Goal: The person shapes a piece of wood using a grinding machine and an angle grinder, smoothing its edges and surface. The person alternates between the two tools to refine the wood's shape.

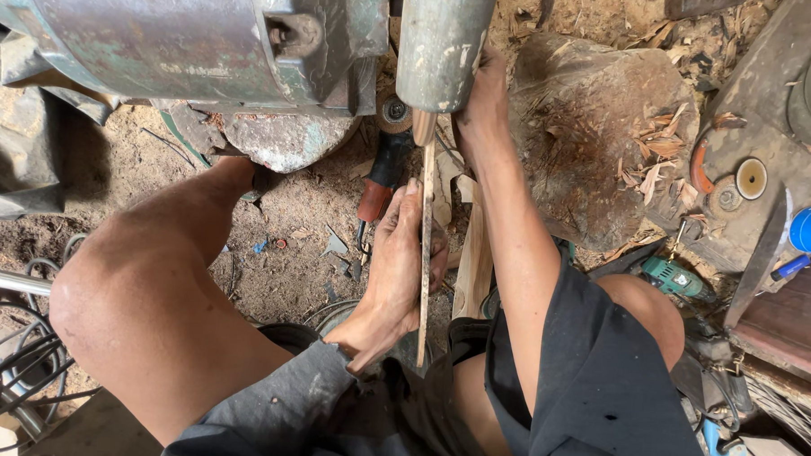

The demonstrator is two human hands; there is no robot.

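A tangle of black cables (10, 367) is seen far left of the thin wooden strip (425, 256), the landmark. The strip is held on edge, its upper end set against the grey machine drum (439, 45). The left hand (400, 264) is pressed flat against the strip's left face, fingers extended. The right hand (481, 114) is closed around the strip's top, just below the drum. A green power drill (675, 280) lies well right of the strip
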